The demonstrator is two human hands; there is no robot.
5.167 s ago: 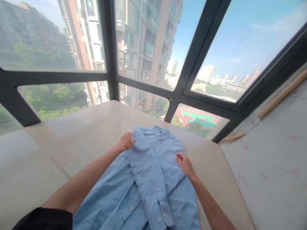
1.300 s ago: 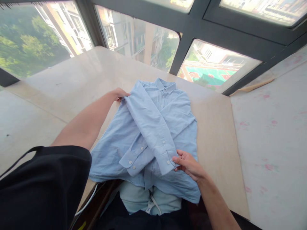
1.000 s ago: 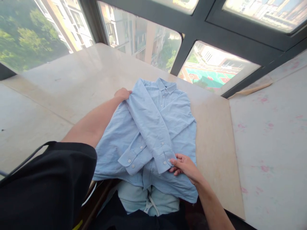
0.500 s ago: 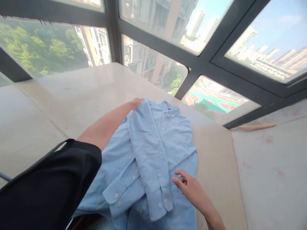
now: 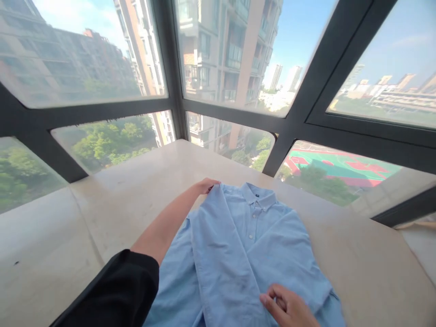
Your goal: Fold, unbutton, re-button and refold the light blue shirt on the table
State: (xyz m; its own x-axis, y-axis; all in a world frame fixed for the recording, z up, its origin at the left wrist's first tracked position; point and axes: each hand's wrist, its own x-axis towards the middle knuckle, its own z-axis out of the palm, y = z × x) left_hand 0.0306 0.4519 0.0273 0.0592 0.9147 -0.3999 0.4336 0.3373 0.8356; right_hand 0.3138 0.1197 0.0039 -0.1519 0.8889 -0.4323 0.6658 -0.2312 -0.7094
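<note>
A light-blue button-down shirt (image 5: pixel 282 254) lies front up on the pale window ledge (image 5: pixel 132 204), collar (image 5: pixel 264 201) toward the glass and sleeves laid down across the front, while the left hand (image 5: pixel 207 185) pinches its shoulder at the viewer's left. The right hand (image 5: pixel 289 309) is loosely curled over the front, nothing visible between thumb and fingers, though I can't tell whether its fingertips touch the cloth. The fabric should handle light, soft and crease-prone, firmer at the collar, so shoulder seams look like the surest hold.
</note>
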